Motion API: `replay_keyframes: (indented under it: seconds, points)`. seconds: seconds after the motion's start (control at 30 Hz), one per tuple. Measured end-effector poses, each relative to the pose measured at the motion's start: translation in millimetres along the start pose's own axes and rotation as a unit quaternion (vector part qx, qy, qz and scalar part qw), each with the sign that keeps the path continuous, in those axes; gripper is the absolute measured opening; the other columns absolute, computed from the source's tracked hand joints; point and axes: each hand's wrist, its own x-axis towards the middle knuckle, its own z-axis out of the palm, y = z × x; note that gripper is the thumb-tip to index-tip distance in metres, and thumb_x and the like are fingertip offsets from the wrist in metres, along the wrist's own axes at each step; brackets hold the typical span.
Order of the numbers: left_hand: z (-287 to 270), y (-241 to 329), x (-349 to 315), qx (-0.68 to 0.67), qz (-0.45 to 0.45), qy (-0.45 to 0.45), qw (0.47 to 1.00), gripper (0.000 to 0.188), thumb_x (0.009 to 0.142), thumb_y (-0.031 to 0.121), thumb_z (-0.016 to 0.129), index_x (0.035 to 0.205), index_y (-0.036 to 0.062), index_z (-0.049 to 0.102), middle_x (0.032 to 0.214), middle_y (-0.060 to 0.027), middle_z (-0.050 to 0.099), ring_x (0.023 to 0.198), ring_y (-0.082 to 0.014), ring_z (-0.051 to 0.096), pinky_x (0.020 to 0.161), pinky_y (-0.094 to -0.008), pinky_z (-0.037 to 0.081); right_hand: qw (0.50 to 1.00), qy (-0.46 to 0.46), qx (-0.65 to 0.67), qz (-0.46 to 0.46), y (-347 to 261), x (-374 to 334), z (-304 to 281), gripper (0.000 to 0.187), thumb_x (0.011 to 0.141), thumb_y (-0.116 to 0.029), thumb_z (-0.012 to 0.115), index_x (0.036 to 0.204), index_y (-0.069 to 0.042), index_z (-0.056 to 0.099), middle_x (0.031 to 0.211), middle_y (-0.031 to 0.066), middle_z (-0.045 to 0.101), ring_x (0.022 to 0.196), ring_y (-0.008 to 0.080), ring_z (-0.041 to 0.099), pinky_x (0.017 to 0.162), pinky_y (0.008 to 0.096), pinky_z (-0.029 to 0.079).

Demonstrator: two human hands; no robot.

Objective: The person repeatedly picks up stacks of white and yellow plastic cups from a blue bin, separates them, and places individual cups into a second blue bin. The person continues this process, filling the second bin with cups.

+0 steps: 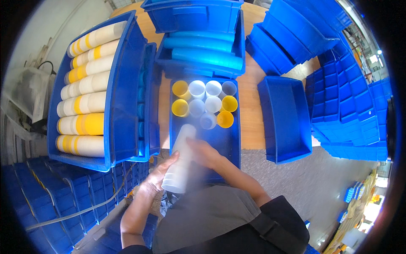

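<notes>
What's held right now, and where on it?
A whitish cup stack: the left hand holds it by the left side of its lower half. The right hand is at its upper right side; blur hides whether it grips.

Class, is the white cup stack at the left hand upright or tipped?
Tipped: the white cup stack slants in the left hand, its long side showing, whereas a nearby yellow cup shows its round open mouth.

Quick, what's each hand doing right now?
Left hand: closed around the lower part of a stack of whitish cups.
Right hand: at the stack's upper part, blurred; whether it grips cannot be told.
</notes>
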Motion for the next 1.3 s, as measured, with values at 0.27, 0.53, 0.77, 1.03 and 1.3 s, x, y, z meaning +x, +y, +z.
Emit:
replay_keyframes:
  seconds: [0.27, 0.53, 0.77, 1.03, 1.3]
  points:
    - [-13, -15, -26, 0.038, 0.004, -0.008, 0.999, 0.074, 0.096, 0.056, 0.058, 0.138, -0.0037, 0.043, 0.117, -0.0241, 0.064, 0.102, -0.0317, 0.07, 0.088, -0.0469, 0.06, 0.996, -0.036, 0.014, 0.078, 13, -2, 9, 0.059, 0.101, -0.052, 0.051, 0.138, -0.006, 0.046, 0.134, 0.0119, 0.057, 0.128, 0.0276, 0.053, 0.112, 0.0482, 0.036]
    - [-11, -18, -36, 0.012, 0.019, -0.025, 0.999, 0.08, 0.092, 0.052, 0.066, 0.143, -0.0027, 0.038, 0.122, -0.0242, 0.062, 0.11, -0.0376, 0.067, 0.091, -0.0515, 0.058, 0.995, 0.024, 0.092, 0.036, 5, -9, 30, 0.056, 0.1, -0.045, 0.056, 0.136, -0.003, 0.044, 0.128, 0.0137, 0.058, 0.121, 0.0258, 0.056, 0.105, 0.0445, 0.042]
    - [9, -24, -25, 0.143, 0.177, 0.025, 0.973, 0.068, 0.085, 0.018, 0.075, 0.145, 0.0027, 0.047, 0.128, -0.013, 0.061, 0.112, -0.0269, 0.063, 0.091, -0.0396, 0.053, 0.961, 0.104, 0.255, -0.034, 43, -50, 16, 0.052, 0.105, -0.037, 0.051, 0.138, 0.002, 0.04, 0.129, 0.0133, 0.055, 0.122, 0.0251, 0.057, 0.108, 0.0402, 0.043]
    - [21, -37, -12, 0.552, 0.498, 0.321, 0.587, 0.031, 0.074, -0.015, 0.058, 0.099, -0.0023, 0.069, 0.09, -0.0206, 0.072, 0.086, -0.032, 0.073, 0.077, -0.035, 0.056, 0.958, 0.159, 0.224, -0.087, 28, -52, -8, 0.061, 0.103, -0.046, 0.052, 0.142, -0.002, 0.036, 0.135, 0.0156, 0.052, 0.129, 0.0269, 0.051, 0.109, 0.0486, 0.042]
    - [33, -34, -13, 0.595, 0.519, 0.251, 0.56, 0.032, 0.075, -0.018, 0.053, 0.1, -0.0017, 0.064, 0.101, -0.0226, 0.071, 0.093, -0.0344, 0.072, 0.079, -0.039, 0.058, 0.944, 0.095, 0.309, -0.063, 32, -49, 3, 0.059, 0.102, -0.043, 0.053, 0.145, -0.006, 0.034, 0.141, 0.0164, 0.048, 0.137, 0.0314, 0.044, 0.112, 0.0529, 0.038]
